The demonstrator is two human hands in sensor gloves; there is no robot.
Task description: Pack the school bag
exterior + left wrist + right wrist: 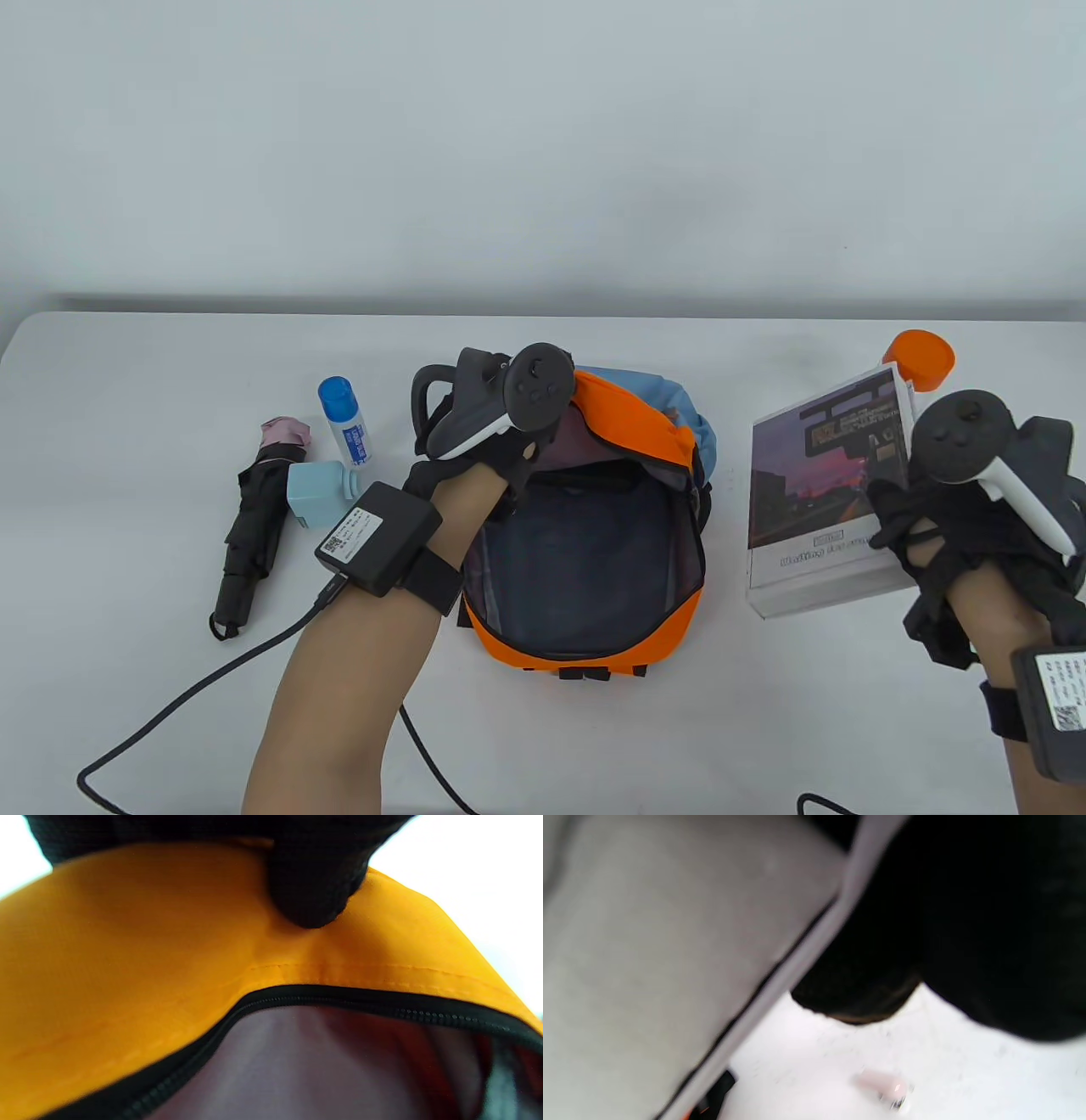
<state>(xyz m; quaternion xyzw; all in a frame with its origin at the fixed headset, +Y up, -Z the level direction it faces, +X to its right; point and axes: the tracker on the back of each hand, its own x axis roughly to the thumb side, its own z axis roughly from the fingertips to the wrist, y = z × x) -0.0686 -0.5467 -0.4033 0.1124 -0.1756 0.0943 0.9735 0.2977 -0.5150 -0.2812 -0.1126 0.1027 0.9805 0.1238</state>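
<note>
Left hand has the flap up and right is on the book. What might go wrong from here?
1. The left hand pinches only the orange flap of the backpack; if the fabric slips, the opening may fall shut before the book arrives.
2. The right hand grips the thick book by one edge; it could tip or slide out.
3. The orange cap sits right behind the book and might get knocked.

The backpack (594,543) is orange with a dark navy lining, black zipper and pale blue panel. The book (819,501) is white with a purple-pink sunset cover. Far right sits an orange cap (920,356). Left on the white worktop (170,356): a black umbrella (250,526), a blue-capped white bottle (344,420), a pale blue box (314,492).
</note>
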